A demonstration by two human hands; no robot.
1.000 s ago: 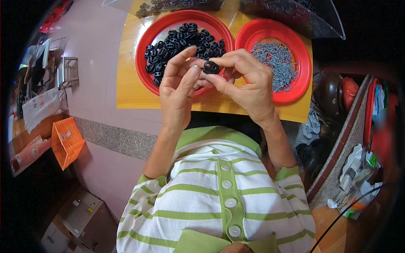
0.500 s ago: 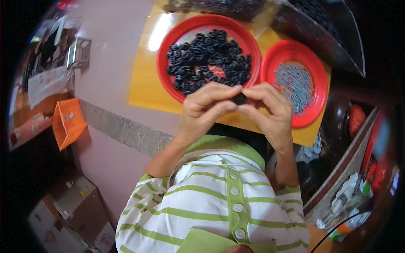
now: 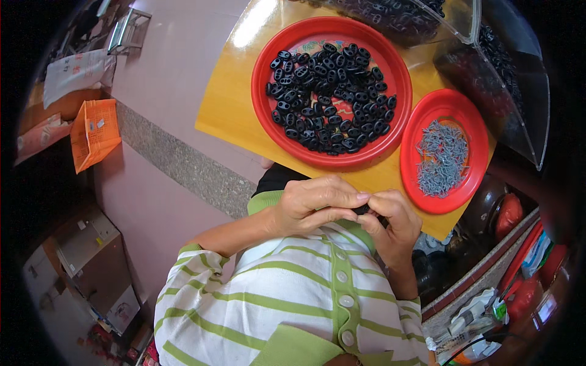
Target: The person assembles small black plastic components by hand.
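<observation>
Close in front of my striped shirt, my two hands meet at the fingertips around a small black plastic piece [image 3: 362, 209], probably a cord lock like those on the big tray. My left hand [image 3: 314, 204] pinches it from the left between thumb and fingers. From the other side, the curled fingers and thumb of my right hand [image 3: 390, 222] grip it too, hiding most of it. Beyond them, a round red tray [image 3: 262, 125] carries many black oval two-hole cord locks [image 3: 360, 116]. To its right, a smaller red plate [image 3: 421, 201] holds a heap of tiny grey metal pieces [image 3: 442, 158], perhaps springs.
Both red dishes stand on a yellow tabletop [image 3: 223, 107]. Clear bins [image 3: 506, 79] with black parts stand at its far right. An orange basket [image 3: 96, 134] is on the left, and a cardboard box [image 3: 88, 244] lies lower left. Dark round objects and bags crowd the right below the table.
The head view has shifted, so the table and dishes appear farther right. Both hands, still joined around the black piece, have drawn back from the big tray toward my body.
</observation>
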